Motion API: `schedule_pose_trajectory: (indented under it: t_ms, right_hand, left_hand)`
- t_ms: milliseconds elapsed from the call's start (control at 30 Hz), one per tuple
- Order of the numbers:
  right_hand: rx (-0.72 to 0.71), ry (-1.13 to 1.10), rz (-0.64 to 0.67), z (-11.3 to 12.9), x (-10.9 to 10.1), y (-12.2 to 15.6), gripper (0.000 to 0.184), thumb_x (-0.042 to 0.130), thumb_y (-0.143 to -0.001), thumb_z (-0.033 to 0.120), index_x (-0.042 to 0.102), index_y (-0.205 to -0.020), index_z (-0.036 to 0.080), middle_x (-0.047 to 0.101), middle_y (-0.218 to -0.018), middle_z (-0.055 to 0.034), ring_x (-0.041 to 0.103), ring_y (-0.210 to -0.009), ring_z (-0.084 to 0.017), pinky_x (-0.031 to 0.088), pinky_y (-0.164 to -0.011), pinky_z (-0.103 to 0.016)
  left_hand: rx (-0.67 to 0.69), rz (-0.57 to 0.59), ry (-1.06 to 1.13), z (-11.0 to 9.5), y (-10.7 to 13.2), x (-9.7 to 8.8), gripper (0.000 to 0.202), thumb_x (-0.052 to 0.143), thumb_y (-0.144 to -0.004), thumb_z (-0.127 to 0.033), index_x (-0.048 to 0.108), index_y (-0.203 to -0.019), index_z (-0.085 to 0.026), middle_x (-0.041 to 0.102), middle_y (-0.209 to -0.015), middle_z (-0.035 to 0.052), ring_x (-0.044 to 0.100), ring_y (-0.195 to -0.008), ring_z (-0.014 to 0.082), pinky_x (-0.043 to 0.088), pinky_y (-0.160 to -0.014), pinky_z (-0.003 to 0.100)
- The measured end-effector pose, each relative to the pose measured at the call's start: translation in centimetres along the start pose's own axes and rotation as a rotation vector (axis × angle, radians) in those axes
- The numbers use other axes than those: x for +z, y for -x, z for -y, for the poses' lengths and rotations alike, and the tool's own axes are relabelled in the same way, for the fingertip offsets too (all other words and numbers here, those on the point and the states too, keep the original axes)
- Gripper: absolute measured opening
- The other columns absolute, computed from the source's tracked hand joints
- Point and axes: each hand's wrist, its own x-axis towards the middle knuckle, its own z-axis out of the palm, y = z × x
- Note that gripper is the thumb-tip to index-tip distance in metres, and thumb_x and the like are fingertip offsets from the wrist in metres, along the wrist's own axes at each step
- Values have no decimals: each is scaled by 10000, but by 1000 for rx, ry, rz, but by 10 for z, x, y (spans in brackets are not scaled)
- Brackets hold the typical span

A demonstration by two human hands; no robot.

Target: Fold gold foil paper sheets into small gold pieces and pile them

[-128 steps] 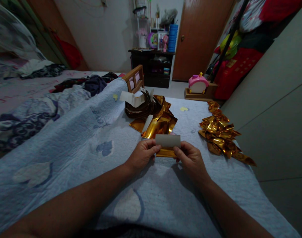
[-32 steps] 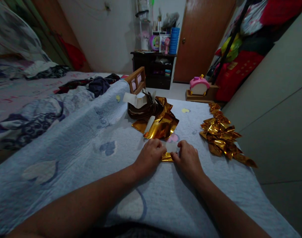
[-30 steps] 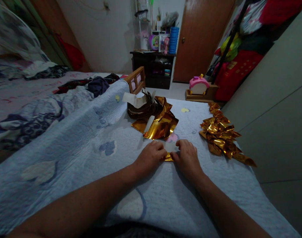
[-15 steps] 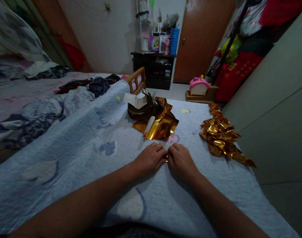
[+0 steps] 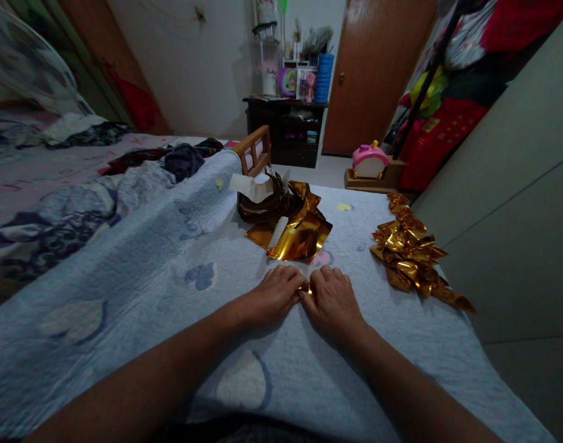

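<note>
Your L hand [image 5: 281, 290] and R hand [image 5: 333, 298] nearly meet over the quilt [image 5: 244, 381], out from its near edge and approx midway btwn its L & R sides, w/ a gold foil piece [image 5: 310, 291] pinched btwn them. L fingers are curled down tight on the foil's L part; R fingers are bent over too, thumb angled in toward the L hand. Only a thin shiny sliver shows, long axis running roughly side to side, approx parallel to the quilt's far edge; both ends are under your fingers, so can't tell which way it points. Beyond your hands, toward the far edge, sits the loose foil stack [image 5: 304, 237], gold sheets fanned toward you. Folded foil pile [image 5: 410, 249] runs along the R edge from near the far R corner, tapered nearest piece pointing toward you & R. Past the quilt, the black cabinet [image 5: 282, 147] has a small teal stack [image 5: 311, 135] on a shelf; the clear plastic container [image 5: 268, 50] on top has smth pink inside, blurry.
</note>
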Motion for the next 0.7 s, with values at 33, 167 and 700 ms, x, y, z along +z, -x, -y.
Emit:
schedule_pose_trajectory:
  t_ms: [33,167,700]
  right_hand:
    - [1,-2,3,0,0,0,228,594,-956,438,597,-925,213,614,-998,-77,507,-955,-282,323,-793,-393]
    - [-1,-20,20,1,-3,1,212,622,-943,435,611,-939,224,611,-1007,-76,503,-966,-281,323,-798,-389]
    - [-69,-132,-1,-32,0,8,208,656,-920,360,653,-1115,286,555,-1288,-101,448,-1206,-319,321,-1040,-523]
  left_hand:
    - [8,2,5,1,0,1,106,525,-1000,-234,570,-1094,-217,563,-1135,66,482,-1042,241,419,-937,391]
    - [-1,8,9,3,-1,1,100,520,-1005,-243,566,-1090,-218,562,-1126,63,481,-1041,239,419,-937,385]
    - [-3,17,46,1,1,-3,130,524,-999,-233,568,-1121,-225,558,-1138,57,480,-1060,234,412,-945,385]
